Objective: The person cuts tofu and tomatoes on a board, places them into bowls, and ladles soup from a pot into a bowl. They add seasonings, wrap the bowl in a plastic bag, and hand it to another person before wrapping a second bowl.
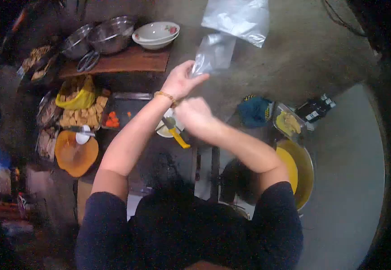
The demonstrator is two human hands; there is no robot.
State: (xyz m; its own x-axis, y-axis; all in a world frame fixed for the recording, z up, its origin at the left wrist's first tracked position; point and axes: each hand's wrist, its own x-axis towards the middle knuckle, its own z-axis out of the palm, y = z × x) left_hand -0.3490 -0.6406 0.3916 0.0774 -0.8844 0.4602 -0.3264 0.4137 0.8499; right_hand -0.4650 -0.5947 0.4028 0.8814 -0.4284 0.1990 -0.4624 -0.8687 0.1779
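Note:
My left hand (180, 81), with a beaded bracelet (164, 94) at its wrist, reaches up to a small clear plastic bag (214, 53). Its thumb and fingers are at the bag's near end and grip it. Just below that wrist is my right hand (194, 116), curled like a fist and somewhat blurred; whatever its fingers hold is hidden. Beyond the small bag, a larger clear plastic bag (237, 19) hangs or lies at the top. Under my forearms sits a white dish (164, 130) with a yellow-handled tool (178, 137) across it.
Left: white bowls (156, 33) and metal bowls (111, 35) on a wooden board (123, 63), scissors (88, 61), tofu-like cubes (85, 116), orange pieces (112, 120), and a round chopping board (76, 153). Right: a dark cloth (254, 111), a food container (290, 123), and a large pot (307, 173) of yellow contents.

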